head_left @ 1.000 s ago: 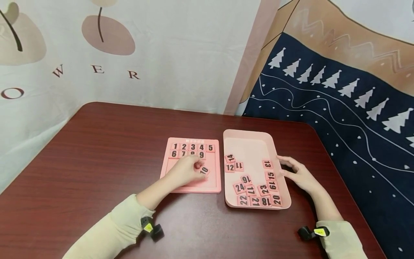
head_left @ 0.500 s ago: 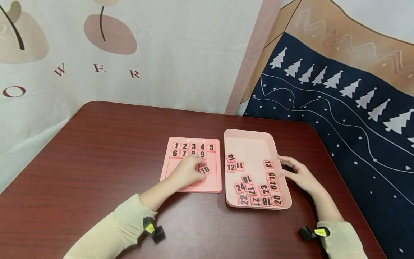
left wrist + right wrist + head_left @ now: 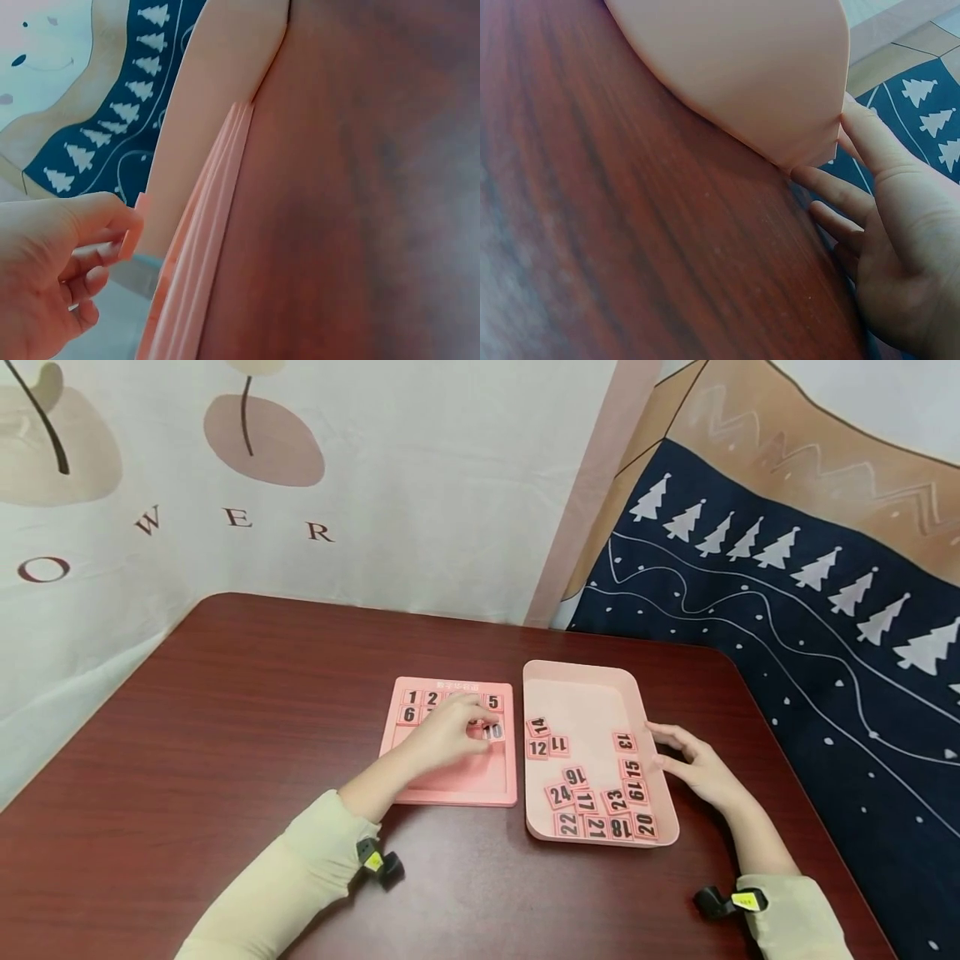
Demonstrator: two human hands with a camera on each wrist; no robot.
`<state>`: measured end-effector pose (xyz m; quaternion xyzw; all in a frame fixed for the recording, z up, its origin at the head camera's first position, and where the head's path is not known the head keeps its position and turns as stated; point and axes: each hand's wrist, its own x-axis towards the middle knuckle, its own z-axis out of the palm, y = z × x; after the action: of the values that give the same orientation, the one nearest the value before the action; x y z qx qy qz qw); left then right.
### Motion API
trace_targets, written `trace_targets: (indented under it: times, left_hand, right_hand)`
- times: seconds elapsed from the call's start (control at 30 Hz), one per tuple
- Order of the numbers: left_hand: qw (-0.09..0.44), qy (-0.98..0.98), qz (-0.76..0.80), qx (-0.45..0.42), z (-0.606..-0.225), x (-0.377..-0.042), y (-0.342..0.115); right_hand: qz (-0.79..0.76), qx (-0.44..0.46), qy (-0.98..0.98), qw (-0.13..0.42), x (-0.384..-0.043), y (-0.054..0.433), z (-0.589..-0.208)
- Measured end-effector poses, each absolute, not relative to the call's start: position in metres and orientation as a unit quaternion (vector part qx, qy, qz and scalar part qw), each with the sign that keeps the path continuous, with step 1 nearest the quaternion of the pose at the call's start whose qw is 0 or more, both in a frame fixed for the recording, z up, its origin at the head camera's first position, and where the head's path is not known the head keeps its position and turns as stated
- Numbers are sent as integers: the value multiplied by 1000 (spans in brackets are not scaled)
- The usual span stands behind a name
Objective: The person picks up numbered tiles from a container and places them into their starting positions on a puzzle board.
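Observation:
My left hand (image 3: 448,732) is over the pink number board (image 3: 450,781), pinching a small tile marked 10 (image 3: 492,732) between thumb and fingers. From the left wrist view, that tile shows edge-on at the fingertips, above the board's side. Tiles such as 1 (image 3: 412,697), 5 (image 3: 492,702) and 6 (image 3: 408,715) lie in two rows at the board's top; others there are hidden behind the hand. On the right, my right hand (image 3: 693,766) touches the outer wall of a pale pink tray (image 3: 577,689) with thumb and fingers extended.
Several loose number tiles lie in the tray, among them 12 (image 3: 537,748), 13 (image 3: 624,742) and 24 (image 3: 559,795), turned various ways. Board and tray sit side by side on a dark red-brown table (image 3: 262,693). Printed curtains (image 3: 420,485) hang behind it.
My left hand has moved up and right over the board, bringing tile 10 from below the second row to that row's right end. The right hand stays at the tray.

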<state>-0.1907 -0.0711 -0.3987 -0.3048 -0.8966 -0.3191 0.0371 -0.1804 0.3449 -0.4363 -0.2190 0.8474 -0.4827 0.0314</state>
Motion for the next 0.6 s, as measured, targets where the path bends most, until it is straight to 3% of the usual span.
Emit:
trace_targets:
  times: [0.6]
  left_hand:
    - [12, -891, -299, -341, -410, -225, -70]
  right_hand:
    - [-488, -221, 844, 31, -180, 346, -437]
